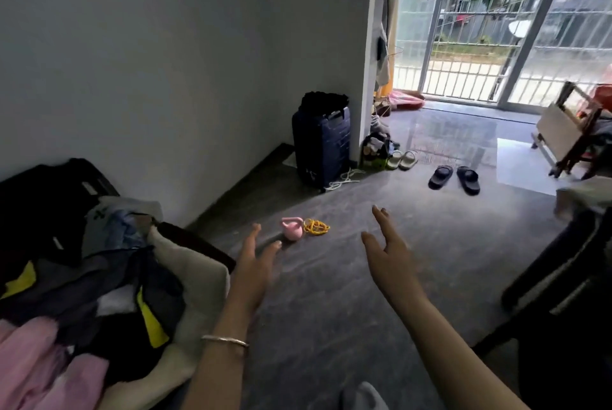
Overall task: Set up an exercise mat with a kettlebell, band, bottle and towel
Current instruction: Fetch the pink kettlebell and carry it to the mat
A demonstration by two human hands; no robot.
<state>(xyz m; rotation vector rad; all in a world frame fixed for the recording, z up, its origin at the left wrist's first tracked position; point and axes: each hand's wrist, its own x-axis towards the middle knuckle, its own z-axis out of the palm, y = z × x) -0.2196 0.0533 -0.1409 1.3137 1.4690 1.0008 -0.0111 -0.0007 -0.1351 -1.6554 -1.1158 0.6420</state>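
Reaching fwd over grey mat (331, 310) w/ left hand (253, 272) & right hand (389, 257), both empty, fingers straight & spread. Pink kettlebell (293, 228) + yellow band (316, 226) just beside each other at mat's far end nr wall, prob parked there to keep middle free. No bottle/towel picked out yet

Head cam, high, faces fwd/down over floor (463, 134).

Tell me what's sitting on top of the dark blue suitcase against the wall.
A crumpled black bundle, apparently cloth, lies across the top of the suitcase and covers it. Whatever is beneath the bundle, and whatever is inside the suitcase, cannot be seen.
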